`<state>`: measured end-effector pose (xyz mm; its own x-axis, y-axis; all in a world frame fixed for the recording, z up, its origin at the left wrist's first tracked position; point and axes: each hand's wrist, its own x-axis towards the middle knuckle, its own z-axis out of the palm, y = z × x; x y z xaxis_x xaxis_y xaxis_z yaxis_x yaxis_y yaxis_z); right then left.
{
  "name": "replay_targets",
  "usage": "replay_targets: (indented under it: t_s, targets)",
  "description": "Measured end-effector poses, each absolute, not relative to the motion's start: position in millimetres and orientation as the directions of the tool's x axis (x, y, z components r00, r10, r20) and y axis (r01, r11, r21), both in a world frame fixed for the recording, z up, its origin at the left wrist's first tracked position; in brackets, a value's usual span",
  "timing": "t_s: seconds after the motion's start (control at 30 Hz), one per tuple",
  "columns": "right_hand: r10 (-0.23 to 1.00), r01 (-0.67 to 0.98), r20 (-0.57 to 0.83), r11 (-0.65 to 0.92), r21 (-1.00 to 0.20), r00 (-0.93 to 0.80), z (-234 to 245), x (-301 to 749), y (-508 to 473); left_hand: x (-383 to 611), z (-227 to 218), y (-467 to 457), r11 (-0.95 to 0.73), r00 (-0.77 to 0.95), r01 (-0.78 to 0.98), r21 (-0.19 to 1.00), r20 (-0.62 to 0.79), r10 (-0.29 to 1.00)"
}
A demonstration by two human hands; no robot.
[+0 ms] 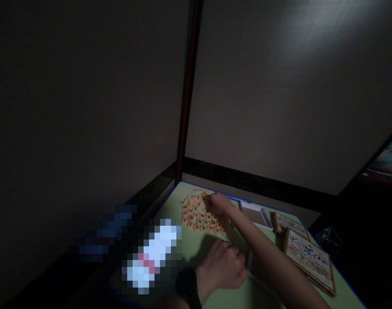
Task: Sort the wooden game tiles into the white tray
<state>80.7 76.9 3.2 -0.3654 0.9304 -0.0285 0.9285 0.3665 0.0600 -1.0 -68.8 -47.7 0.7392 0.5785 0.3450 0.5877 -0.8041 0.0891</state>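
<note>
Round, flat, pale wood-coloured game pieces (202,216), many marked with red or black characters, lie flat in a close cluster toward the far corner of the pale-green worktop (192,245).

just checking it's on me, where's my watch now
In the head view, the dark watch is at bottom centre, on the wrist of the left hand, nearer the camera than the round pieces.
</note>
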Motion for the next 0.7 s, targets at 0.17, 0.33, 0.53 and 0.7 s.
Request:
replay_targets:
  t_s: [0.17, 0.33, 0.53, 0.7]
  targets:
    - [0.908, 0.907, -0.016, 0.420, 0.032, -0.420, 3, 81, 76, 0, -50, -70, -0.804, 0.736, 0.588, 0.091, 0.352, 0.578]
    - [0.816, 0.815, 0.018, 0.578, -0.025, -0.578, 7, 70, 73, 2, -54, -69, -0.804, 0.728, 0.588, 0.087, 0.375, 0.573]
    - [0.792, 0.792, -0.021, 0.610, -0.015, -0.610, 4, 59, 74, 1, -51, -68, -0.799, 0.730, 0.596, 0.078, 0.363, 0.579]
    - [0.831, 0.831, -0.006, 0.556, -0.005, -0.556, 9, 61, 73, 1, -47, -70, -0.804, 0.739, 0.589, 0.087, 0.346, 0.578]
